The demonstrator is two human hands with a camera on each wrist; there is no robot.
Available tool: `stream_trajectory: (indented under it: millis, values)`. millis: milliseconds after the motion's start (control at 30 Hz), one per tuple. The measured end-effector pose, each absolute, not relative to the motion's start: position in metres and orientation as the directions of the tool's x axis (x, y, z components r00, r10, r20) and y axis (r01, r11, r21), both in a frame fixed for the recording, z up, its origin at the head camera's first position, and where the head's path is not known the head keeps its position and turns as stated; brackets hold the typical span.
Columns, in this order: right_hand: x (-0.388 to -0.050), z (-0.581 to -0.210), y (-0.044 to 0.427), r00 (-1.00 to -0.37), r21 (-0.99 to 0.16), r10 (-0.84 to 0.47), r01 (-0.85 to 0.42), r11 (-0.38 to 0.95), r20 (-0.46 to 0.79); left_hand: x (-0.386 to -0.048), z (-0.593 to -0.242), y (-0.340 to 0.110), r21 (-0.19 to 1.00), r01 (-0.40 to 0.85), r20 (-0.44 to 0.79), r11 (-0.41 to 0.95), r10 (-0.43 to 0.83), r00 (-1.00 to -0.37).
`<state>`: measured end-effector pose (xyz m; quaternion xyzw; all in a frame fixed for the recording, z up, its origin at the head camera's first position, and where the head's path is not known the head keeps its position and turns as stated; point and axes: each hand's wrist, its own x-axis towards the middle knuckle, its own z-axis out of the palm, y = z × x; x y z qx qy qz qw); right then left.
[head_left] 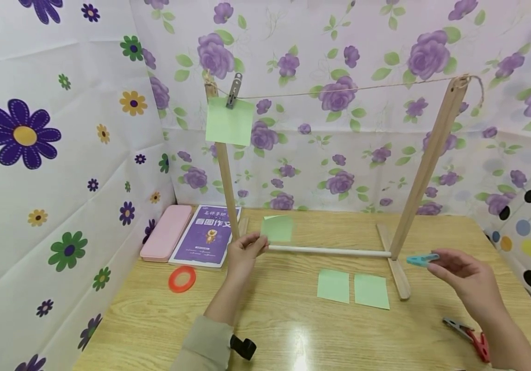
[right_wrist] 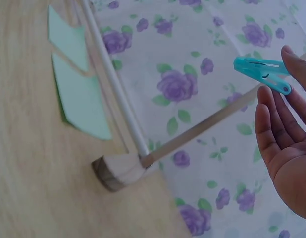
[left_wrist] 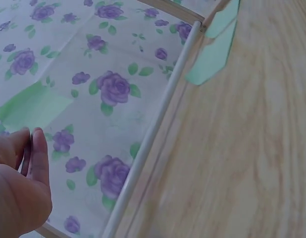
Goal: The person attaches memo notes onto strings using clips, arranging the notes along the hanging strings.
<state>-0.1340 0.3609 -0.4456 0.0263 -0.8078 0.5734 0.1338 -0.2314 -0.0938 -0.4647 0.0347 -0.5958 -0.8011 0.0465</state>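
My left hand [head_left: 243, 257] pinches a green sticky note [head_left: 278, 229] by its lower left corner, just behind the white rod [head_left: 330, 251]; the note also shows above the fingertips in the left wrist view [left_wrist: 34, 106]. Between thumb and fingers of my right hand [head_left: 471, 283] is a turquoise clip [head_left: 422, 259], beside the right post's foot; the right wrist view shows this clip [right_wrist: 262, 73] closely. Another green note [head_left: 230, 121] hangs from the string [head_left: 353, 89] by a grey clip [head_left: 234, 90], near the left post.
Two green notes [head_left: 333, 285] lie side by side before the rod. A grey clip [head_left: 457, 326] and a red clip [head_left: 480, 346] lie near my right forearm. At the left are a pink case [head_left: 166, 233], a purple book [head_left: 206, 236] and a red ring [head_left: 182, 279]. Wooden posts [head_left: 430, 165] hold the string.
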Motion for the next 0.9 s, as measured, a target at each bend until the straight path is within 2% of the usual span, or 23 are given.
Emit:
stream_trajectory:
  millis: [233, 300, 533, 633, 767, 900]
  values:
    - [-0.145, -0.430, 0.344, -0.942, -0.942, 0.073, -0.318, 0.112, 0.327, -0.235, -0.451, -0.089, 0.932, 0.083, 0.030, -0.354, -0.155, -0.987]
    - [-0.148, -0.427, 0.339, -0.936, -0.933, 0.055, -0.339, 0.121, 0.347, -0.237, -0.448, -0.089, 0.925, 0.092, 0.034, -0.368, -0.160, -0.987]
    - [-0.158, -0.407, 0.325, -0.934, -0.893, 0.043, -0.326, 0.309, 0.356, -0.239, -0.430, -0.090, 0.923, 0.102, 0.037, -0.371, -0.178, -0.983]
    - [-0.164, -0.395, 0.317, -0.921, -0.886, 0.038, -0.360, 0.292, 0.387, -0.242, -0.422, -0.089, 0.917, 0.119, 0.046, -0.380, -0.196, -0.979]
    - [-0.173, -0.376, 0.306, -0.883, -0.867, 0.002, -0.460, 0.190, 0.469, -0.245, -0.410, -0.086, 0.900, 0.147, 0.063, -0.411, -0.211, -0.975]
    - [-0.181, -0.355, 0.295, -0.845, -0.828, -0.046, -0.532, 0.177, 0.533, -0.248, -0.399, -0.082, 0.880, 0.172, 0.081, -0.442, -0.216, -0.973]
